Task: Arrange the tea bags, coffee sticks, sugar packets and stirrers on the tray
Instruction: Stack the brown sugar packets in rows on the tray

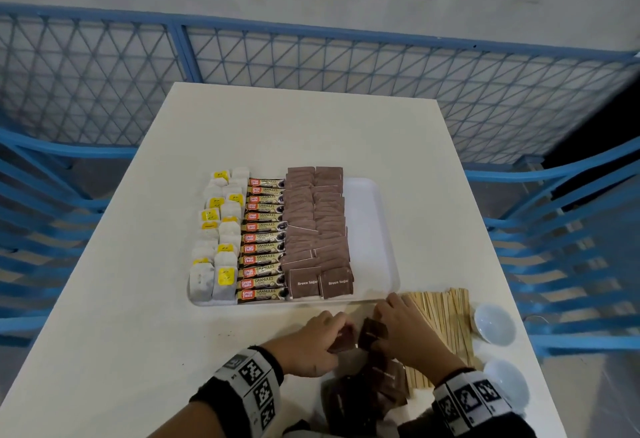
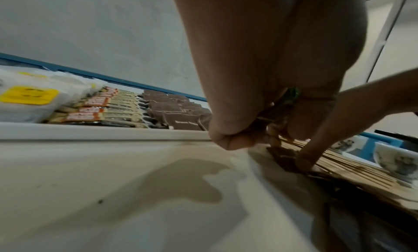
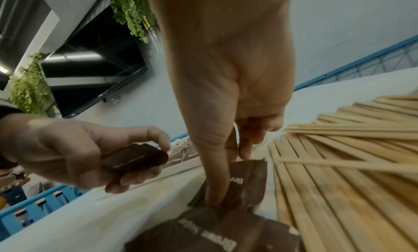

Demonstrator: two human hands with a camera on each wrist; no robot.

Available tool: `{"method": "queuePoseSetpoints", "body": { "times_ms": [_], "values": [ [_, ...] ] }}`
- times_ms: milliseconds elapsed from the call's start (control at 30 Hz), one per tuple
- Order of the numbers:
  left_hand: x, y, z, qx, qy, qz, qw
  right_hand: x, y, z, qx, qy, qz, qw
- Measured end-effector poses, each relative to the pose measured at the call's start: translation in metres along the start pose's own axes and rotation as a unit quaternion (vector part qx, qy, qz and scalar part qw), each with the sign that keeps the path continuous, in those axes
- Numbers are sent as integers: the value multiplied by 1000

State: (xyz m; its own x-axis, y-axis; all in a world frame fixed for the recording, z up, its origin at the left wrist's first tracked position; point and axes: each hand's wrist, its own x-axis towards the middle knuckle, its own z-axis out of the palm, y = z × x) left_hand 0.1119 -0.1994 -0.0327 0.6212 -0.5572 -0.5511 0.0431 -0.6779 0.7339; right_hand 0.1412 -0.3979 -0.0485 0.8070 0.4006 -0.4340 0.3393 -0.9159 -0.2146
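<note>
A: What is in my hands at this moment?

B: Your left hand (image 1: 313, 335) holds a small stack of brown sugar packets (image 3: 135, 158), fingers curled around it, thumb on top. Your right hand (image 1: 403, 328) is on the loose pile of packets (image 1: 367, 392) at the near edge of the desk (image 1: 138, 316). It grips one packet (image 1: 373, 332), and the wrist view shows the thumb pressing down on the paper.

A: And where do they go?

B: On the white tray (image 1: 372, 230). The tea bags (image 1: 216, 237) fill the left columns, the coffee sticks (image 1: 263, 238) come next, then two columns of sugar. The right strip of the tray is bare. The wooden stirrers (image 1: 446, 320) lie on the desk, just right of my right hand.

A: How should I do this step well?

B: I think I should gather the packets flat, all edges the same way, and square the stack before I carry it. The packets are thin paper squares, matte, a little crumpled, so they slide and fan out easily. I would press lightly and not squeeze; the sugar inside shifts and makes them lumpy.

A: Anything to avoid?

B: The stirrers are thin, smooth, flat sticks and they roll apart when touched. Two small white bowls (image 1: 493, 323) stand beyond them, near the desk edge.
</note>
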Motion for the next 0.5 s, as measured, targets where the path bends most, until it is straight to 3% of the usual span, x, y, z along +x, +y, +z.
{"method": "queuePoseSetpoints", "body": {
  "times_ms": [267,333,500],
  "values": [
    [11,4,16,224,-38,21,974,-13,-7,-20,160,20,-18,987],
    [13,7,20,269,-34,6,962,-22,-3,-23,191,-11,-19,981],
    [13,9,23,273,-7,7,962,-40,0,-9,135,-131,-41,981]
  ]
}}
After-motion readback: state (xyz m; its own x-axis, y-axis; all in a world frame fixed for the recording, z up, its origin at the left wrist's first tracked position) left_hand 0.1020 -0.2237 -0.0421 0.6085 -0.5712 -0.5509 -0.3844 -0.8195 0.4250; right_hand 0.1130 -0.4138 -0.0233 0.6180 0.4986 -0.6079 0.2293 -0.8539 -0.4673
